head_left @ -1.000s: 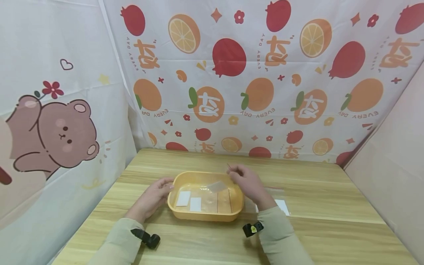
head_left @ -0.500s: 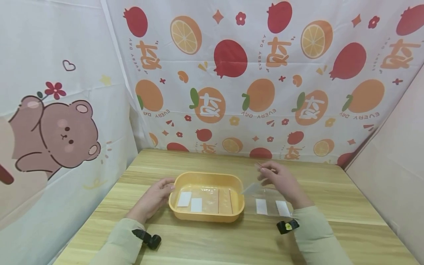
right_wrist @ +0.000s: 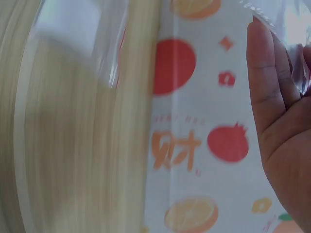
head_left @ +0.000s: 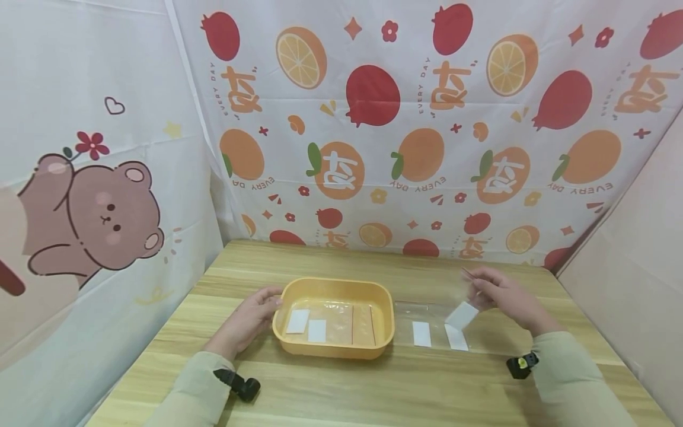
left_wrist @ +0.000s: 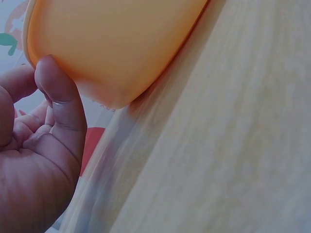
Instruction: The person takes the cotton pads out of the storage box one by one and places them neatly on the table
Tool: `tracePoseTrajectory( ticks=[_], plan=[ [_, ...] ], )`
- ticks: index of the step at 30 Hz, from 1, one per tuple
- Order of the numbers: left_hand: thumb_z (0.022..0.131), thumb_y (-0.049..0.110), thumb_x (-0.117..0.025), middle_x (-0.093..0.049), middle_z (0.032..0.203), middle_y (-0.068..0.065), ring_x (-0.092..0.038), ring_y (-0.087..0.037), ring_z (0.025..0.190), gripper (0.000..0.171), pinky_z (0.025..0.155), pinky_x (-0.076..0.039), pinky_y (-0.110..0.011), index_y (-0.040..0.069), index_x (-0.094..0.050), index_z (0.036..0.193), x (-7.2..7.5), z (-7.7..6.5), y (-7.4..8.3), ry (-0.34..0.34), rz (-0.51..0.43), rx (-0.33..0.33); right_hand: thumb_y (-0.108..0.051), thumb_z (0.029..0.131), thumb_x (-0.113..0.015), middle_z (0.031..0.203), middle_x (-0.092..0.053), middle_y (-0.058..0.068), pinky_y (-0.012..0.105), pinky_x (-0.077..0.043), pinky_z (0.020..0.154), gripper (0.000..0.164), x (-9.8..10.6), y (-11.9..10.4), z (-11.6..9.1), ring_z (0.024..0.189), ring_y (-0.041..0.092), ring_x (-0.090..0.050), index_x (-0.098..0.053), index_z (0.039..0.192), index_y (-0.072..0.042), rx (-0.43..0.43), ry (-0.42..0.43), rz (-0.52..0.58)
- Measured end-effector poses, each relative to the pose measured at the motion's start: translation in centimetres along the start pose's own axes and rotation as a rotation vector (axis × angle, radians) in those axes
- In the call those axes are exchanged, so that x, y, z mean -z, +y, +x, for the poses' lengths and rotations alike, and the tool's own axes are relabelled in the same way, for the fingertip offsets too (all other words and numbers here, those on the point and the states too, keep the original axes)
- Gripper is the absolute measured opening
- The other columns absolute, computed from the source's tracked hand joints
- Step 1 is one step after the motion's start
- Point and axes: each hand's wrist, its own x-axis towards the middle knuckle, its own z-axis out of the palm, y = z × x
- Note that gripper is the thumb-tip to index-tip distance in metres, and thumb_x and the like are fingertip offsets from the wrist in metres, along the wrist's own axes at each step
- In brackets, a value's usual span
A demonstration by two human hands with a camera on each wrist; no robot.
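Note:
At the left end of the yellow plastic basin (head_left: 333, 351), my left hand (head_left: 246, 320) pinches the rim between thumb and fingers; the left wrist view shows the thumb (left_wrist: 60, 102) on the outer wall. My right hand (head_left: 507, 299) holds a clear zip bag with a white label (head_left: 463, 314) by its red-lined top edge, above the table to the right of the basin. In the right wrist view the clear plastic (right_wrist: 296, 29) shines between the fingers. Inside the basin lie clear bags with white labels (head_left: 317, 330) and red seal lines.
More clear bags with white labels (head_left: 421, 334) lie flat on the wooden table (head_left: 341, 391), just right of the basin. A fruit-print cloth (head_left: 373, 148) hangs along the table's far edge, and a bear-print cloth (head_left: 114, 207) hangs at the left.
My right hand has moved right, carrying the clear zip bag from over the basin to above the bags on the table. My left hand stays on the basin's rim.

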Motion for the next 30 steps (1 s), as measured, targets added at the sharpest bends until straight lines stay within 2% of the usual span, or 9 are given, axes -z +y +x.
tracePoseTrajectory(
  ticks=[3,7,9,12,16,22,24,30],
  plan=[
    [0.107,0.02,-0.053,-0.057,0.128,-0.027,-0.063,-0.029,0.107,0.049,0.085,-0.058,-0.037,-0.004,-0.041,0.147,-0.1,-0.1,0.1,-0.005,-0.004,-0.004,-0.026,0.108,-0.052,0.099,-0.063,0.018,0.039,-0.06,0.073,0.036,1.3,0.8,-0.4,0.082,0.025,-0.067,-0.061,0.134,-0.002,-0.074,-0.027,-0.1],
    [0.106,0.02,-0.053,-0.057,0.129,-0.028,-0.063,-0.03,0.107,0.049,0.084,-0.058,-0.037,-0.005,-0.04,0.147,-0.1,-0.2,0.2,-0.004,-0.011,-0.004,-0.026,0.106,-0.054,0.081,-0.059,0.008,0.039,-0.056,0.063,0.03,2.3,2.3,-0.9,0.068,0.02,-0.056,-0.068,0.128,-0.011,-0.159,-0.118,-0.236],
    [0.106,0.019,-0.053,-0.057,0.129,-0.028,-0.063,-0.031,0.108,0.05,0.084,-0.058,-0.037,-0.005,-0.04,0.147,-0.2,-0.3,0.3,-0.002,-0.011,-0.002,-0.024,0.107,-0.053,0.076,-0.057,0.005,0.036,-0.053,0.058,0.028,2.5,3.3,-1.0,0.063,0.016,-0.051,-0.069,0.127,-0.012,-0.176,-0.172,-0.26],
    [0.106,0.02,-0.053,-0.057,0.13,-0.028,-0.063,-0.031,0.108,0.05,0.084,-0.058,-0.036,-0.005,-0.04,0.147,-0.2,-0.4,0.4,0.002,-0.01,-0.002,-0.016,0.108,-0.049,0.069,-0.054,0.004,0.031,-0.047,0.052,0.027,2.6,4.8,-1.0,0.056,0.012,-0.045,-0.069,0.123,-0.008,-0.179,-0.229,-0.23],
    [0.107,0.02,-0.053,-0.058,0.129,-0.028,-0.063,-0.031,0.107,0.049,0.083,-0.058,-0.036,-0.005,-0.04,0.147,-0.3,-0.4,0.3,0.004,-0.009,-0.008,-0.009,0.105,-0.05,0.065,-0.053,0.004,0.028,-0.045,0.051,0.024,2.3,6.5,-0.5,0.053,0.012,-0.044,-0.072,0.115,-0.007,-0.171,-0.194,-0.265],
    [0.107,0.018,-0.051,-0.058,0.127,-0.028,-0.063,-0.03,0.106,0.047,0.083,-0.058,-0.036,-0.006,-0.04,0.147,-0.4,-0.4,0.2,-0.001,-0.008,-0.011,-0.006,0.103,-0.051,0.076,-0.059,0.001,0.033,-0.047,0.064,0.024,1.4,7.9,0.5,0.064,0.016,-0.053,-0.074,0.109,-0.01,-0.144,-0.084,-0.473],
    [0.107,0.018,-0.051,-0.058,0.127,-0.028,-0.062,-0.03,0.107,0.048,0.083,-0.057,-0.036,-0.006,-0.04,0.147,-0.4,-0.5,0.3,0.0,-0.01,-0.01,-0.007,0.103,-0.052,0.076,-0.059,0.001,0.035,-0.046,0.065,0.023,1.2,8.1,0.7,0.064,0.017,-0.053,-0.074,0.109,-0.01,-0.153,-0.065,-0.511],
    [0.106,0.022,-0.053,-0.057,0.128,-0.028,-0.062,-0.031,0.107,0.051,0.084,-0.057,-0.035,-0.005,-0.039,0.148,-0.4,-0.6,0.4,0.003,-0.01,-0.008,-0.011,0.101,-0.057,0.097,-0.069,0.006,0.042,-0.049,0.075,0.018,0.7,7.9,1.1,0.078,0.017,-0.057,-0.075,0.106,-0.011,-0.143,-0.025,-0.595]
  ],
)
